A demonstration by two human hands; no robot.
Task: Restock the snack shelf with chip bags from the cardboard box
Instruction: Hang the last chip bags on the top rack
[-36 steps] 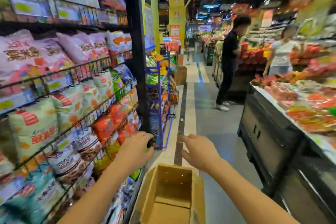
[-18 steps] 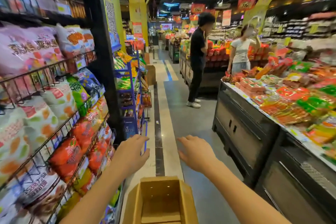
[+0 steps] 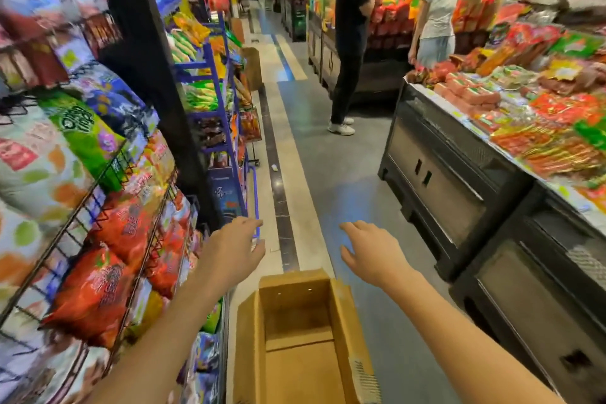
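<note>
An open cardboard box (image 3: pixel 344 331) stands on the aisle floor below me, and its inside shows only bare cardboard. My left hand (image 3: pixel 234 248) and my right hand (image 3: pixel 369 251) are stretched forward above the box's far end, fingers apart, holding nothing. The wire snack shelf (image 3: pixel 98 207) fills the left side, packed with chip bags; red bags (image 3: pixel 95 292) lie on the lower tiers and a green bag (image 3: pixel 85 131) higher up. My left hand is just right of the shelf's end.
A blue wire rack (image 3: pixel 226 102) with snacks stands beyond the shelf's black post. A dark display counter (image 3: pixel 459 174) piled with packaged goods lines the right side. Two people (image 3: pixel 351 36) stand farther down the aisle. Grey floor runs between shelf and counter.
The view has swung right and advanced along the aisle, so the shelf has slid left and the counter looms closer. Both hands stay spread and empty over the box.
</note>
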